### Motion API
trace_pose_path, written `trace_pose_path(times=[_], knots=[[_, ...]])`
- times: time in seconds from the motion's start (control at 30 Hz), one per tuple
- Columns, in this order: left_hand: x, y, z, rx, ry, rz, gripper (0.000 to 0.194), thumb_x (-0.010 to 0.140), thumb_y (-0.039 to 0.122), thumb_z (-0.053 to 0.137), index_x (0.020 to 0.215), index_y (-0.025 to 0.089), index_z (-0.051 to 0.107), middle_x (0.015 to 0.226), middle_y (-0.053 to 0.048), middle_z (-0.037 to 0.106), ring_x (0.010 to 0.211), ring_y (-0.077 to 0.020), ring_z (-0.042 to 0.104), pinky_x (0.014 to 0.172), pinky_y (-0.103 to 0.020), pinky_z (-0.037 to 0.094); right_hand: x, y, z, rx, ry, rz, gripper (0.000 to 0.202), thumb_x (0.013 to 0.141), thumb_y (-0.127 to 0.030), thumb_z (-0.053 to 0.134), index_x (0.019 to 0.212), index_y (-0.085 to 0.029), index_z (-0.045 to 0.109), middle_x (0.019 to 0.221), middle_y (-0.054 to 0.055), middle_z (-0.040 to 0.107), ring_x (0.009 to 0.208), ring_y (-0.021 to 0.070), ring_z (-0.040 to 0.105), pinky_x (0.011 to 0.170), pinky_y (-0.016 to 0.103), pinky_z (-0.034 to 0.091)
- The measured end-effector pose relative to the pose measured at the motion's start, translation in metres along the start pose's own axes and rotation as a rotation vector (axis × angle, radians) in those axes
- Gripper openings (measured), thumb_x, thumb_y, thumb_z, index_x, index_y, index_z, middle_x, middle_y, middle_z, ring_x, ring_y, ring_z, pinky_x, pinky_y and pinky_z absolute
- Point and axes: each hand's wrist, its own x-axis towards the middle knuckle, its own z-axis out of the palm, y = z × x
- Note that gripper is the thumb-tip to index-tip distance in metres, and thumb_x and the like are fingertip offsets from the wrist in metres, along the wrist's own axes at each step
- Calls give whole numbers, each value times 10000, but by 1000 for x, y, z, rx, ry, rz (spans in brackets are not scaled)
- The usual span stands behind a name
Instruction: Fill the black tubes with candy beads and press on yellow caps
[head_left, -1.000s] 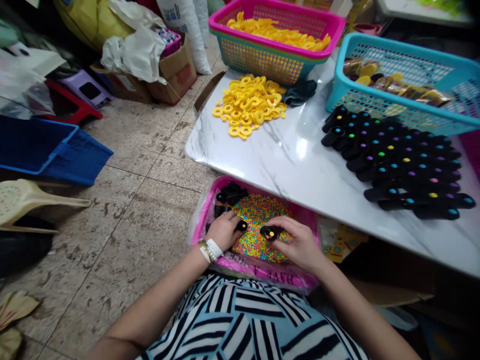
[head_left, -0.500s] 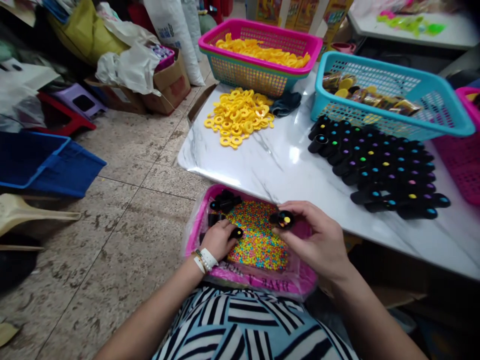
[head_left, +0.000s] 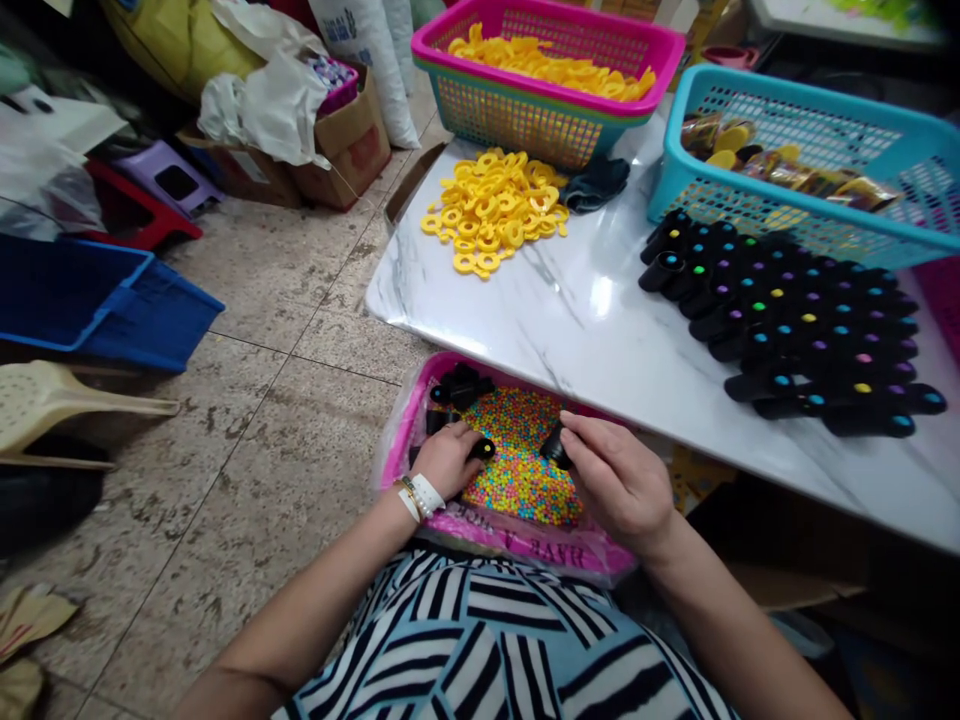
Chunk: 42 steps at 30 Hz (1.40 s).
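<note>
The left hand (head_left: 448,460) is over the left side of a pink tub (head_left: 394,445), its fingers curled around a black tube (head_left: 486,450) whose yellow-dotted end points up. The right hand (head_left: 626,485) is over the tub's right side, pinching a second tube (head_left: 556,447) between thumb and fingers. That one is tilted, just above or touching the small colored beads (head_left: 517,480) that cover much of the tub's bottom; which of the two cannot be told. The hands are apart, with beads showing between them. Several loose black tubes (head_left: 461,385) lie in the tub's far left corner. Clear plastic wraps the tub's edge, and a white wristband (head_left: 428,494) and bracelets circle the left wrist.

The tub is beside the near edge of a white marbled table (head_left: 525,320). On the table, a pile of yellow rings (head_left: 495,210) lies in front of a pink-rimmed basket (head_left: 517,110) holding more yellow pieces, with a dark cloth (head_left: 598,186) next to the pile. To the right, many black tubes with colored dots (head_left: 810,320) lie packed together in front of a light blue basket (head_left: 787,210) that holds wrapped items. On the floor to the left are a dark blue crate (head_left: 169,315), a cream stool (head_left: 45,395) and a cardboard box (head_left: 352,135).
</note>
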Motion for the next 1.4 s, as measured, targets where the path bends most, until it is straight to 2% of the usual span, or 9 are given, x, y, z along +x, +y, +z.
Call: trace_pose_path(times=[0.17,0.37,0.57,0.73,0.83,0.93,1.03,1.17,1.4], knots=[[1,2,0,3,-12,-8,294,821,252,644,1107,186,632,1072,-80,621,1012,-239,590,918,-347,487,1,-5,5,184,63,281,474,785,-35,630,1212,-236,581,1206,113,654,1093,248,640,900,438,570],[1,2,-3,3,-24,-10,286,825,254,637,1103,186,635,1066,-79,624,1020,-241,588,918,-346,484,19,-31,-15,675,-106,784,262,784,-234,726,1023,-209,622,985,53,709,851,186,687,760,336,586],[2,1,0,-3,-24,2,276,783,274,685,1041,180,665,999,-81,623,961,-250,599,853,-350,498,47,8,-38,-55,116,834,299,711,-378,773,928,-195,678,723,0,635,610,153,566,609,311,472],[3,2,-3,-61,12,-12,286,773,274,703,1038,168,674,950,-74,612,877,-229,612,786,-333,500,58,64,-29,-316,72,974,344,681,-427,783,860,-154,675,620,-3,616,591,187,583,641,345,450],[-1,4,-9,-138,50,-35,342,798,290,702,1112,165,647,909,-52,609,816,-187,609,749,-296,496,45,46,-22,-329,234,964,476,703,-444,777,1041,-139,641,613,-20,602,573,176,586,638,332,462],[-9,10,-14,-213,80,-51,366,799,307,719,1128,171,634,873,-25,608,769,-148,597,718,-256,489,20,-1,-8,-248,376,885,355,801,-367,704,1081,-168,615,662,-17,604,535,138,559,560,276,466],[-12,21,-14,-321,136,-21,344,793,280,727,1105,163,641,844,-18,617,725,-134,589,687,-244,487,-4,-37,21,160,6,732,271,847,-275,644,1110,-210,622,963,67,691,802,180,662,729,311,540],[-10,29,-11,-366,140,80,247,822,152,647,1068,167,659,796,-16,636,747,-148,610,715,-257,499,-18,-33,60,610,-303,693,321,889,-202,571,1207,-243,590,1156,63,686,991,188,672,854,328,549],[-18,5,-19,-112,8,11,437,835,234,654,1247,113,577,1072,-139,628,997,-274,589,907,-429,497,-14,16,75,228,-752,424,221,892,-125,521,1084,-194,607,1104,119,646,998,229,616,848,364,501]])
